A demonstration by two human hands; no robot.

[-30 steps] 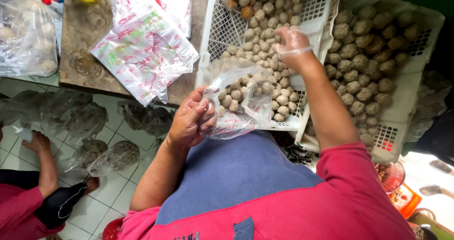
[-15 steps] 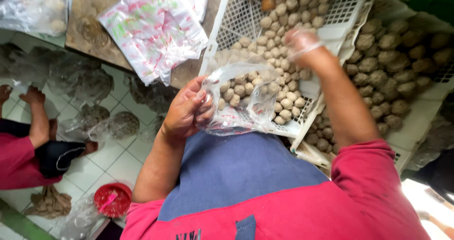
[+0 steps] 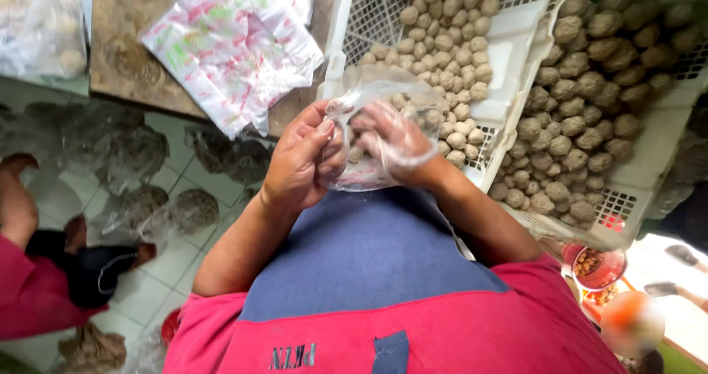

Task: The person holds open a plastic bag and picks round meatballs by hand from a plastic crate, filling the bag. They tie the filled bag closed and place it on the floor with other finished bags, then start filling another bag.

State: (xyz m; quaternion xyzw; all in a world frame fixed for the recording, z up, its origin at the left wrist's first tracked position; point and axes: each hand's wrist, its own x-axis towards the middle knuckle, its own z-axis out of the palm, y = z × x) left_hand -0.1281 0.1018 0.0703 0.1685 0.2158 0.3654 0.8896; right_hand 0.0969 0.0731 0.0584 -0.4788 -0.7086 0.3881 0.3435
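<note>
Two hands at work over one clear plastic bag, which sits in front of the near edge of the white perforated crate and above the person's blue apron. Left hand, bare, is pinched shut on the bag's left rim. Right hand, wrapped in thin clear film, is curled inside the bag's mouth; whether it grips any balls in there I cannot tell. Inside the bag: a small clutch of pale meatballs, count not readable through the creased plastic and fingers. Bag mouth faces up toward the camera; its long axis is hard to judge because the plastic is bunched up. Crates: two. The white perforated crate holds a heap of small pale balls, too many to count, its far end cut off at the top edge. Just right of it, tilted against its side, a second crate with larger, browner balls, partly cut off at the right. Left of the white crate, one pile of printed plastic bags lies on a brown tabletop. Below that, on the tiled floor, several filled clear bags, blurred. Another person's arm and foot at far left, cropped. One small red cup below the second crate, contents unclear.
</note>
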